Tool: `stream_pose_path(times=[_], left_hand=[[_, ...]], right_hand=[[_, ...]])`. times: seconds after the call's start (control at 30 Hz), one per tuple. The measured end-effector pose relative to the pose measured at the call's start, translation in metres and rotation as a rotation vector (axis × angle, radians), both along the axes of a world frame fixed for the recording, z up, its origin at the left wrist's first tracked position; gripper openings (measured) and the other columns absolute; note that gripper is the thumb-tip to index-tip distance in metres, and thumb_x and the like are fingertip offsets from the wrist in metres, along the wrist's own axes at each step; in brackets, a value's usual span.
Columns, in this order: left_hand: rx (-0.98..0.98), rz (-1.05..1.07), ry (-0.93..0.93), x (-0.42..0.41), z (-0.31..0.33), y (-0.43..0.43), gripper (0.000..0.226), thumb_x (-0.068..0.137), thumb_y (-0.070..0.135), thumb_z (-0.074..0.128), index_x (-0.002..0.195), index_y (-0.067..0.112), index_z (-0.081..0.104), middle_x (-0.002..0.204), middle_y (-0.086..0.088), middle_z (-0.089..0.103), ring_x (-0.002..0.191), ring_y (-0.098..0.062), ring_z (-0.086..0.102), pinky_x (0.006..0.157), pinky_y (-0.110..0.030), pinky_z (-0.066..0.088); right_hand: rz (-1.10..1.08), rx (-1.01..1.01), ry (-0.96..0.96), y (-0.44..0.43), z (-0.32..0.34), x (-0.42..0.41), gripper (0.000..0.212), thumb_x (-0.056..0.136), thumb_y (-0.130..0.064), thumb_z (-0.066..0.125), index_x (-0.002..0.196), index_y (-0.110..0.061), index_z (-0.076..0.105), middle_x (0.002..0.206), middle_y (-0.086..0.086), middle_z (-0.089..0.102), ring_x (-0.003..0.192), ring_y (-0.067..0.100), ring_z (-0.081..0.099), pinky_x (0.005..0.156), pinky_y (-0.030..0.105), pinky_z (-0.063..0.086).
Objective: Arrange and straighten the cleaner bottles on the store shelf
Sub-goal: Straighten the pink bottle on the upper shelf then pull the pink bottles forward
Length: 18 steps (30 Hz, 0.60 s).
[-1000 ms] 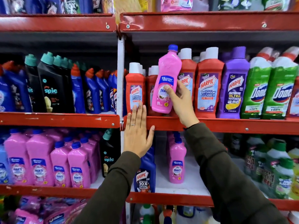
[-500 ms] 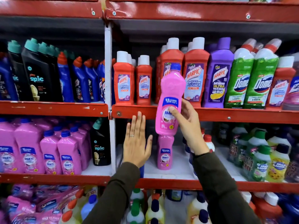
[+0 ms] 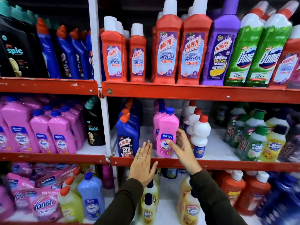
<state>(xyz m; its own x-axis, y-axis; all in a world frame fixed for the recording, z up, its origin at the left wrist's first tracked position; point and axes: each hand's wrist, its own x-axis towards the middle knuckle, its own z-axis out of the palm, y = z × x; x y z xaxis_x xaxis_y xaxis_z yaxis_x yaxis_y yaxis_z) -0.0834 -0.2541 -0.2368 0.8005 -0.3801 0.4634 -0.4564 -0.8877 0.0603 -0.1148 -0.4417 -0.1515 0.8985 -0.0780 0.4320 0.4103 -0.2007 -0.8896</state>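
Setting down seems to be where I am with the pink bottle (image 3: pixel 167 135): it stands upright at the front of the middle shelf (image 3: pixel 211 164), just ahead of another pink one and between the blue bottle (image 3: pixel 127 138) and the white bottles (image 3: pixel 198 135). My right hand (image 3: pixel 180 148) touches it with thumb on the label and fingers around its right side; the fingers look loose, more steadying than gripping. My left hand (image 3: pixel 143 166) is flat and spread, holding nothing, over the shelf's red front edge. I judge this bottle nearly placed, label forward. Much looks left: this bay mixes blue, pink and white bottles with gaps between them, and the green bottles (image 3: pixel 253 137) to the right stand crowded and uneven.
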Motion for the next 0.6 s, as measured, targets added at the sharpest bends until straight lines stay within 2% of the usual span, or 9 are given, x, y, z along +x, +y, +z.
stream_pose_path(times=[0.1, 0.33, 0.47, 0.6], left_hand=[[0.028, 0.026, -0.012, 0.003, -0.007, -0.003, 0.079, 0.104, 0.057, 0.021, 0.164, 0.006, 0.013, 0.173, -0.011, 0.010, 0.161, -0.026, 0.006, 0.132, -0.042, 0.004], [0.036, 0.045, 0.002, 0.007, -0.012, -0.004, 0.086, 0.103, 0.067, 0.020, 0.164, 0.009, 0.005, 0.174, -0.009, 0.002, 0.161, -0.024, 0.001, 0.130, -0.040, 0.003], [0.007, 0.041, -0.014, 0.008, -0.015, -0.005, 0.087, 0.102, 0.067, 0.026, 0.164, 0.007, 0.014, 0.173, -0.012, 0.012, 0.161, -0.025, 0.010, 0.132, -0.041, 0.008], [0.005, 0.046, -0.019, 0.009, -0.016, -0.005, 0.089, 0.102, 0.068, 0.024, 0.164, 0.006, 0.012, 0.173, -0.012, 0.011, 0.161, -0.024, 0.008, 0.130, -0.041, 0.008]], right_hand=[[-0.001, 0.027, 0.044, 0.000, -0.012, 0.013, 0.051, 0.094, -0.019, 0.070, 0.140, -0.019, 0.046, 0.136, 0.004, 0.064, 0.126, 0.020, 0.064, 0.105, 0.042, 0.055], [0.058, 0.030, 0.123, -0.006, -0.019, 0.034, 0.053, 0.095, -0.022, 0.069, 0.142, -0.021, 0.045, 0.139, 0.002, 0.062, 0.125, 0.014, 0.064, 0.102, 0.037, 0.057], [0.075, 0.024, 0.149, -0.004, -0.027, 0.033, 0.050, 0.096, -0.020, 0.068, 0.140, -0.028, 0.045, 0.131, -0.012, 0.063, 0.120, 0.003, 0.064, 0.089, 0.021, 0.060], [0.092, 0.029, 0.159, 0.001, -0.028, 0.029, 0.047, 0.096, -0.020, 0.067, 0.136, -0.033, 0.045, 0.128, -0.015, 0.063, 0.114, -0.001, 0.066, 0.082, 0.016, 0.059]])
